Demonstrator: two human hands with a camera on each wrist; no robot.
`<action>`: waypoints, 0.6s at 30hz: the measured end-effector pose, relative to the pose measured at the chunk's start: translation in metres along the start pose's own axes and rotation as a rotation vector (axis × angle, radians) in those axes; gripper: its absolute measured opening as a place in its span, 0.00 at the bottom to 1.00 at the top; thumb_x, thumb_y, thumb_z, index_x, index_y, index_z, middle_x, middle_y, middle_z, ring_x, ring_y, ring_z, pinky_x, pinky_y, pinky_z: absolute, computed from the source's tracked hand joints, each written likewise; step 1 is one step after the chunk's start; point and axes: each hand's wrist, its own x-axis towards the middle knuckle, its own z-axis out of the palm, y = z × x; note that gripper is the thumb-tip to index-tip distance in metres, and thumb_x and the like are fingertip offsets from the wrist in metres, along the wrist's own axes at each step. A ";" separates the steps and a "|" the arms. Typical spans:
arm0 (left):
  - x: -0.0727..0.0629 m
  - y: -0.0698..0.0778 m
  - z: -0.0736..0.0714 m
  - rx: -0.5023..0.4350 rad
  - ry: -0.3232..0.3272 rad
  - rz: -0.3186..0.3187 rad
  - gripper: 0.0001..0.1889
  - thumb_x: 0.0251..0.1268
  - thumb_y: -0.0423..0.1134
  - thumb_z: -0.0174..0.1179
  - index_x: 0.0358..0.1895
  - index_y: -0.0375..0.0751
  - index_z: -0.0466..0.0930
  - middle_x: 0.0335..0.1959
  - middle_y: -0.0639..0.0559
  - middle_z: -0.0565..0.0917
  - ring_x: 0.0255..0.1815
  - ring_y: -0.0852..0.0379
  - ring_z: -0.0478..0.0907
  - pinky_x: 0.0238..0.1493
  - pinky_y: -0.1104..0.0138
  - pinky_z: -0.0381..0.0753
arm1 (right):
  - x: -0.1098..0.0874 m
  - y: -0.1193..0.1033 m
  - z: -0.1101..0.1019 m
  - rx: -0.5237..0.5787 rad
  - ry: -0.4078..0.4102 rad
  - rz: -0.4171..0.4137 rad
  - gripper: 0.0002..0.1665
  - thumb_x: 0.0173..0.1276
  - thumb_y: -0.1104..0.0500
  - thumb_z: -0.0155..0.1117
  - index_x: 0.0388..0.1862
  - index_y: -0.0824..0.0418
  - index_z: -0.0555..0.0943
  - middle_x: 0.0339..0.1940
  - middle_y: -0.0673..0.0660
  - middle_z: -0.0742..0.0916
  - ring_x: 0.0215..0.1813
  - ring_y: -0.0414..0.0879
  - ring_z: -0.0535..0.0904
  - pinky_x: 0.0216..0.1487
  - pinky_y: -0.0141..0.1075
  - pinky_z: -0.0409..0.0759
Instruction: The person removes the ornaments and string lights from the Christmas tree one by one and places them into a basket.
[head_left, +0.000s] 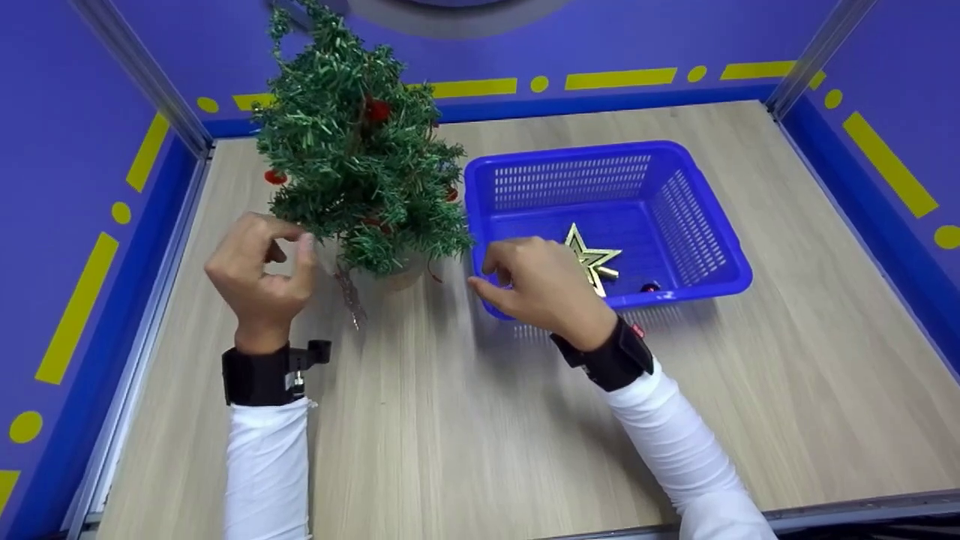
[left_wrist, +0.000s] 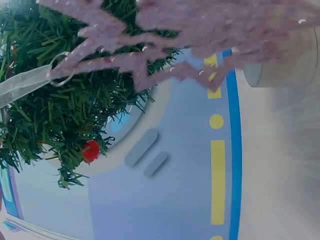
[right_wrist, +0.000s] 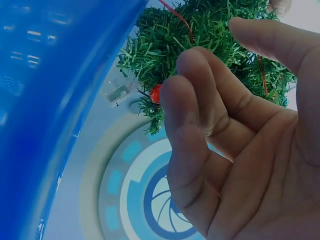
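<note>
Apparently pinching, with the left hand [head_left: 262, 274], a glittery pinkish ornament [head_left: 349, 294] by its translucent strap [left_wrist: 25, 86], thumb and index fingertip held together at the lower left edge of a green tree [head_left: 352, 157]. Cannot make out the exact seat of the strap between the fingertips. Hanging below and to the right of those fingertips with the ornament, near the tree's beige pot [head_left: 397, 280]; jagged in outline in the left wrist view, and blurred.

With the right hand [head_left: 544, 281], gripping nothing visible: fingers loosely bent, thumb well apart from them. Poised over the near left part of a blue basket [head_left: 739, 274], partly covering a gold star [head_left: 592, 259] inside. Also lying in that basket, farther right by the near wall: a small dark red ball [head_left: 650, 287].

Standing just left of the basket, in the case of the tree, and dotted with red ornaments [head_left: 377, 110] among the branches. Worn at both wrists: black bands [head_left: 256, 376] above white sleeves [head_left: 266, 465]. Spread beneath: a pale wood-grain table [head_left: 420, 427], bordered by blue walls [head_left: 60, 172] with yellow dashes and dots.
</note>
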 end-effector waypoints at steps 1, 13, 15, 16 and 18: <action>0.001 -0.002 -0.001 -0.016 0.031 -0.038 0.20 0.59 0.49 0.59 0.21 0.33 0.78 0.18 0.43 0.76 0.16 0.54 0.63 0.26 0.67 0.60 | 0.000 0.000 0.000 0.001 0.001 -0.002 0.14 0.68 0.45 0.69 0.33 0.55 0.85 0.27 0.49 0.86 0.27 0.41 0.79 0.29 0.37 0.78; 0.010 -0.029 -0.026 -0.490 -0.299 -1.002 0.10 0.72 0.44 0.60 0.47 0.47 0.87 0.51 0.54 0.81 0.48 0.57 0.74 0.46 0.64 0.67 | 0.005 -0.010 0.014 -0.010 -0.040 -0.023 0.15 0.68 0.44 0.68 0.34 0.54 0.84 0.26 0.49 0.86 0.26 0.41 0.78 0.26 0.38 0.77; 0.010 -0.030 -0.026 -0.515 -0.317 -1.041 0.08 0.72 0.44 0.61 0.43 0.47 0.87 0.47 0.55 0.81 0.45 0.58 0.74 0.43 0.65 0.67 | 0.006 -0.014 0.019 -0.004 -0.050 -0.033 0.15 0.68 0.44 0.68 0.35 0.54 0.85 0.26 0.49 0.86 0.26 0.41 0.79 0.26 0.38 0.78; 0.010 -0.030 -0.024 -0.511 -0.303 -1.031 0.06 0.71 0.42 0.62 0.40 0.46 0.88 0.43 0.55 0.82 0.42 0.58 0.74 0.40 0.66 0.66 | 0.007 -0.016 0.021 -0.005 -0.052 -0.038 0.15 0.68 0.44 0.68 0.36 0.54 0.85 0.26 0.48 0.86 0.26 0.40 0.79 0.26 0.38 0.78; 0.011 -0.030 -0.022 -0.484 -0.287 -0.974 0.05 0.69 0.38 0.64 0.37 0.43 0.88 0.38 0.56 0.83 0.40 0.59 0.74 0.38 0.67 0.66 | 0.008 -0.020 0.027 0.003 -0.050 -0.051 0.15 0.67 0.43 0.68 0.37 0.54 0.85 0.25 0.47 0.85 0.26 0.40 0.79 0.27 0.38 0.78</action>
